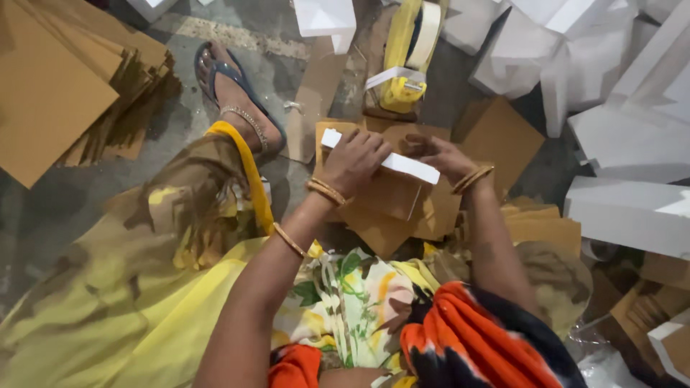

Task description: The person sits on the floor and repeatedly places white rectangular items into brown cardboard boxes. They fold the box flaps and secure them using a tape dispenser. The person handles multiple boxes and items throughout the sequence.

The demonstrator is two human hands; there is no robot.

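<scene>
A long white foam strip (pixel 410 165) lies across brown cardboard pieces (pixel 392 197) in front of my knees. My left hand (pixel 354 159) is closed over the strip's left part, fingers curled on its top. My right hand (pixel 440 154) holds the same strip and the cardboard from the right side, fingers bent over the edge. Both wrists carry gold bangles. The strip's left end (pixel 330 137) sticks out past my left hand.
A stack of brown cardboard sheets (pixel 65 79) sits at the upper left. White foam blocks (pixel 618 108) pile up on the right. A yellow tape dispenser (pixel 406 57) stands ahead. My sandalled foot (pixel 241 100) rests on the grey floor.
</scene>
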